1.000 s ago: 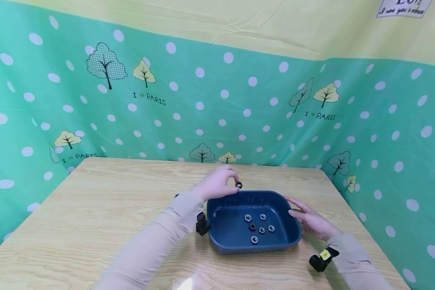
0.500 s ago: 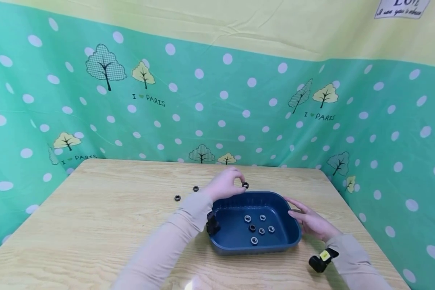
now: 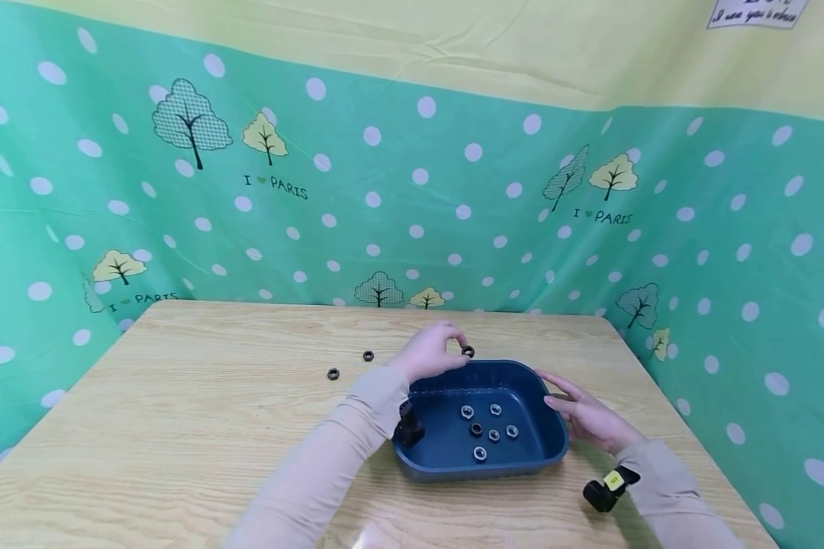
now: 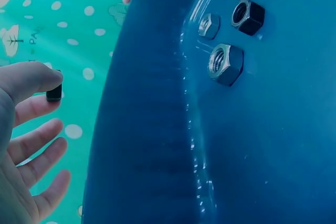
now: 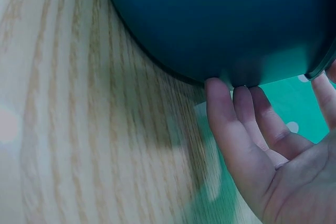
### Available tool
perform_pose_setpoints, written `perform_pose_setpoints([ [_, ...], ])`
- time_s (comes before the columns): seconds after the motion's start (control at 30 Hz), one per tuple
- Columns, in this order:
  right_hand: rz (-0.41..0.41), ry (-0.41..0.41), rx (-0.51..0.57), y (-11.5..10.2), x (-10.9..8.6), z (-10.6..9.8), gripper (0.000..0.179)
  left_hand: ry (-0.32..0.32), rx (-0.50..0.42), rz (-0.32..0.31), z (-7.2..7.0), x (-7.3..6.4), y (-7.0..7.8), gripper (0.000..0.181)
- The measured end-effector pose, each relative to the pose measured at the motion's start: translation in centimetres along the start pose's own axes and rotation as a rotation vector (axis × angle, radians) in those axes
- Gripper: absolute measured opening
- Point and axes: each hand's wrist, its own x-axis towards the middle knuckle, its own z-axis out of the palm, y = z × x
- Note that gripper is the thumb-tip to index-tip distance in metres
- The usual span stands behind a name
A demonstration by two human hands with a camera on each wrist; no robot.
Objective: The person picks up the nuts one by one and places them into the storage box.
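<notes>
My left hand (image 3: 431,353) pinches a black nut (image 3: 468,351) between thumb and index finger, just above the far rim of a dark blue plastic bin (image 3: 446,468). In the left wrist view the same black nut (image 4: 54,92) shows edge-on at the fingertips, and the other fingers are loosely spread. My right hand (image 3: 593,421) rests against the bin's right side, its fingers (image 5: 223,106) fairly straight and touching the outer wall. Inside the bin lie several silver hex nuts (image 4: 226,64) and one black hex nut (image 4: 249,17).
Two more black nuts, one nearer (image 3: 333,374) and one farther (image 3: 368,355), lie on the wooden table (image 3: 199,404) left of the bin. A green polka-dot curtain (image 3: 357,183) hangs behind the table and along its sides. Each wrist carries a small black camera.
Over the last second my left hand has moved right along the bin's far rim with the black nut, uncovering the two nuts on the table. My right hand stays at the bin's side.
</notes>
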Motion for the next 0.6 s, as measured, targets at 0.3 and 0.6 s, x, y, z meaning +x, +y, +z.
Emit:
perform_pose_setpoints([
  [0.3, -0.004, 0.001, 0.004, -0.1, 0.1, -0.1, 0.067, -0.035, 0.009, 0.058, 0.9, 0.0, 0.7, 0.017],
  [0.6, -0.007, -0.010, 0.014, 0.2, 0.2, -0.3, 0.065, -0.150, -0.015, 0.111, 1.5, -0.2, 1.1, 0.016],
])
